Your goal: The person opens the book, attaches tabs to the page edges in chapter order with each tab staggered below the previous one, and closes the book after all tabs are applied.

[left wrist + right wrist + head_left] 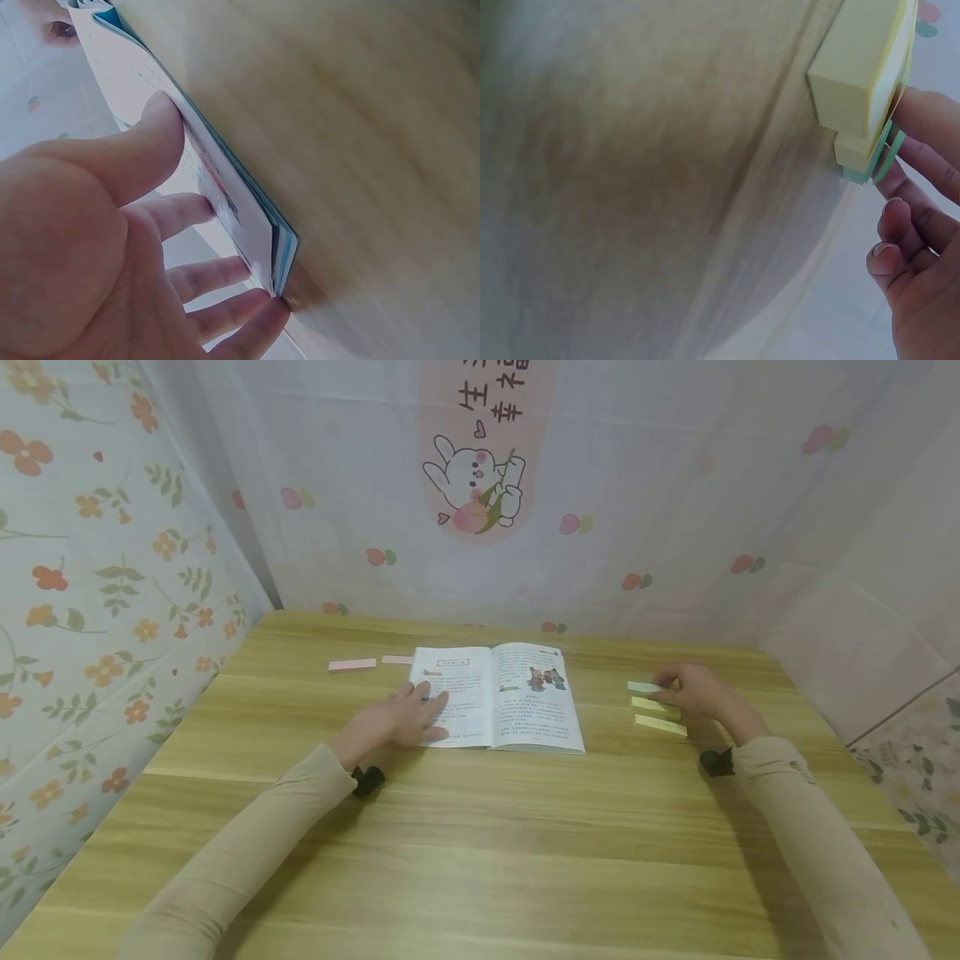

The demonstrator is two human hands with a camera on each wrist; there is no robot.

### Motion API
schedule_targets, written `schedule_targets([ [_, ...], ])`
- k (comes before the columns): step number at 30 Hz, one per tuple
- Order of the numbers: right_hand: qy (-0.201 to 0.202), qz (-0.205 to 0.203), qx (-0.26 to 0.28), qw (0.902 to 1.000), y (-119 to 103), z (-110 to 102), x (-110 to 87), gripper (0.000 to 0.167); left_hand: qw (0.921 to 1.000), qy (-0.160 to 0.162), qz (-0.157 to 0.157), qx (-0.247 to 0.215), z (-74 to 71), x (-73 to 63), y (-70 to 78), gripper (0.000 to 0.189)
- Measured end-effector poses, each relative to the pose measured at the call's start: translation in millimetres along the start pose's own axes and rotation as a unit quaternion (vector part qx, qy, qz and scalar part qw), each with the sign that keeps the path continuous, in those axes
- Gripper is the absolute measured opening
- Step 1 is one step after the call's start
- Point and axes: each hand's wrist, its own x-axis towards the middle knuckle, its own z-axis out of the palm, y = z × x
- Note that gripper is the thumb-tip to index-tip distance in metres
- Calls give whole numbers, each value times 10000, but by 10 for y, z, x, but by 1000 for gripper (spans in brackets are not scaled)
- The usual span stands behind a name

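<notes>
An open book (528, 714) with printed pages and a small colour picture lies flat on the wooden table. My left hand (411, 717) rests on its left page, fingers spread; in the left wrist view the thumb (161, 142) lies on the paper and the fingertips reach the book's outer edge. At the right, my right hand (696, 690) is over a green sticky note pad (640, 687). Its fingers pinch a thin green sheet (889, 157) that curls up from the pad. Two yellow sticky note pads (660, 726) lie just in front of the green one.
Two pink sticky note strips (352, 665) lie left of the book, one right beside its upper left edge. A white printed curtain (637, 510) hangs behind the table, with a flowered one (112, 585) at the left. Black wrist cameras (367, 782) sit under both wrists.
</notes>
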Motion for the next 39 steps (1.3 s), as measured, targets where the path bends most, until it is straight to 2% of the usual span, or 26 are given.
schedule_targets([
  [9, 141, -71, -32, 9999, -8, 0, -12, 29, 9999, 71, -22, -139, 3, 18, -18, 73],
  [16, 449, -105, -72, 9989, -1, 19, 6, 30, 9990, 160, 88, -413, -25, 23, -69, 71],
  [23, 979, -584, -135, 9934, -101, 18, 38, 26, 9973, 384, 217, -588, -42, 29, -170, 68],
  [31, 1096, -878, -243, 9898, -313, 44, 83, 29, 9929, 906, 440, -638, -80, -4, -158, 61],
  [39, 1326, -1423, -244, 9806, -535, 75, 139, 22, 9818, 1608, 711, -721, -111, -15, -118, 60],
])
